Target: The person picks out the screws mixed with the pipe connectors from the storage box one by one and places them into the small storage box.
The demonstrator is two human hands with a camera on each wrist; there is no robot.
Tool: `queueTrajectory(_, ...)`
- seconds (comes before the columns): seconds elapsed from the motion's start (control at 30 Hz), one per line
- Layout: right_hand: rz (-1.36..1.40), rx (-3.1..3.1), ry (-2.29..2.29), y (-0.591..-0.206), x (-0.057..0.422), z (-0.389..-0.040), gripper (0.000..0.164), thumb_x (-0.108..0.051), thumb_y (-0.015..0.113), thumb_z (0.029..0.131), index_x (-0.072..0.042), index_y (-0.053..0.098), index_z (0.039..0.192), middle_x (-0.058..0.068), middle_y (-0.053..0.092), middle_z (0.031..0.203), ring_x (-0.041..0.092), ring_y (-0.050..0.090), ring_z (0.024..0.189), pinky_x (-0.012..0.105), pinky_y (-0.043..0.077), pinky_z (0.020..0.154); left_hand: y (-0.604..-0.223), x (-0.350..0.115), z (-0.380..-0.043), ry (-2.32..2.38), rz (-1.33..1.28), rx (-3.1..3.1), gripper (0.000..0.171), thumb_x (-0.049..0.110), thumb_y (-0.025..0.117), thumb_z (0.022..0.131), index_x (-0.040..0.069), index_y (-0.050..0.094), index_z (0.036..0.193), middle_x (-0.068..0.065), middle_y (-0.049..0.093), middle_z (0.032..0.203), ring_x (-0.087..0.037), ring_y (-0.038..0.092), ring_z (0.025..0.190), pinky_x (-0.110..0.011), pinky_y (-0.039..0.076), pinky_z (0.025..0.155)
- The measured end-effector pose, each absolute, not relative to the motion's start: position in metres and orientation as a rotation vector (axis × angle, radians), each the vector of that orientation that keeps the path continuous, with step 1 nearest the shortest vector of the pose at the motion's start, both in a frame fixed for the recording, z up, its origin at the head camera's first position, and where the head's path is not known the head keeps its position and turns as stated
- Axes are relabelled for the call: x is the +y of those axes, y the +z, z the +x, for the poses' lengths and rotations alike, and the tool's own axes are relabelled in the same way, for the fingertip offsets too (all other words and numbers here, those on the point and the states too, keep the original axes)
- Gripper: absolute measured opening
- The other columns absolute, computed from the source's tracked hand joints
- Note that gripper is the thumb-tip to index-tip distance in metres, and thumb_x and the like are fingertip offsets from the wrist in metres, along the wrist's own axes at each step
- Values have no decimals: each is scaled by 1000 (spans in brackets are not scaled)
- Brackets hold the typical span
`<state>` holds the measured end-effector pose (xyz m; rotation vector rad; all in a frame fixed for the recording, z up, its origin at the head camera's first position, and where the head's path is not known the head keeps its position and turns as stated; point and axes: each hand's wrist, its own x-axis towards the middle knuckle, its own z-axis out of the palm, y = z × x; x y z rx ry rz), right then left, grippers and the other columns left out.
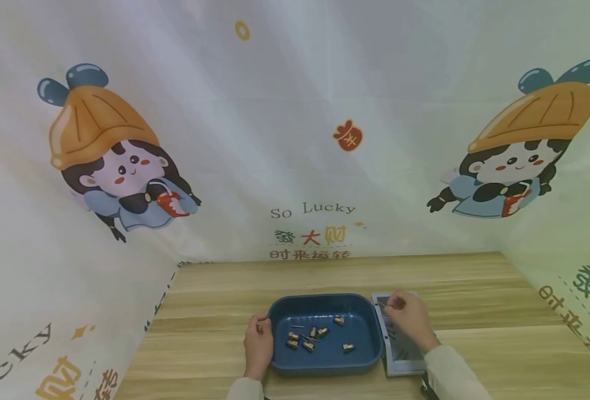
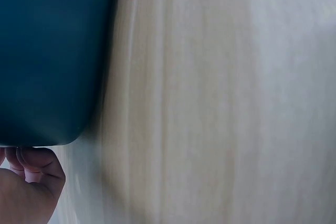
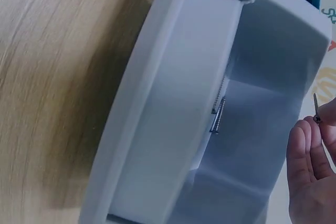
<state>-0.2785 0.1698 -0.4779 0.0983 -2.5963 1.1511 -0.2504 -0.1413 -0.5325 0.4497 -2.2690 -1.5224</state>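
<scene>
A blue plastic tray holds several brass fittings with blue collars and a few thin screws. My left hand grips the tray's left side, its curled fingers against the wall in the left wrist view. Over the grey bin, right of the tray, my right hand pinches a small screw between thumb and fingertips. Inside that bin, more screws lie along the bottom.
The tray and bin stand side by side on a wood-grain table. A printed cloth hangs behind and along both sides. A dark object sits partly hidden by the right sleeve.
</scene>
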Motion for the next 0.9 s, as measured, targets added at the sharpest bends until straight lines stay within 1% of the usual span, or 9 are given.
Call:
queueTrajectory(0.23, 72, -2608, 1143, -480, 170, -277, 8, -2, 65, 71, -6, 59, 68, 3, 60, 67, 12, 50, 65, 26, 41, 62, -532, -143, -251, -1527, 475, -2266, 16, 8, 53, 93, 2, 61, 105, -8, 60, 75, -15, 53, 67, -32, 42, 63)
queueTrajectory(0.5, 46, -2661, 1079, -498, 173, -278, 10, -4, 69, 71, -7, 60, 67, 1, 58, 63, 11, 48, 59, 24, 39, 56, -531, -142, -249, -1514, 461, -2256, 14, 6, 54, 93, 2, 61, 104, -12, 64, 79, -18, 57, 70, -35, 45, 65)
queueTrajectory(0.67, 29, -2683, 1083, -506, 173, -274, 8, -4, 67, 71, -7, 61, 67, 0, 58, 60, 10, 48, 55, 22, 38, 51, -532, -140, -249, -1501, 445, -2241, 12, 5, 55, 91, 1, 62, 101, -14, 66, 80, -21, 60, 72, -37, 46, 66)
queueTrajectory(0.9, 39, -2687, 1033, -517, 173, -272, 9, -2, 66, 70, -8, 62, 66, 0, 60, 61, 10, 49, 58, 24, 39, 54, -532, -139, -249, -1501, 443, -2227, 12, 4, 55, 91, 0, 62, 100, -14, 65, 78, -20, 60, 71, -36, 46, 66)
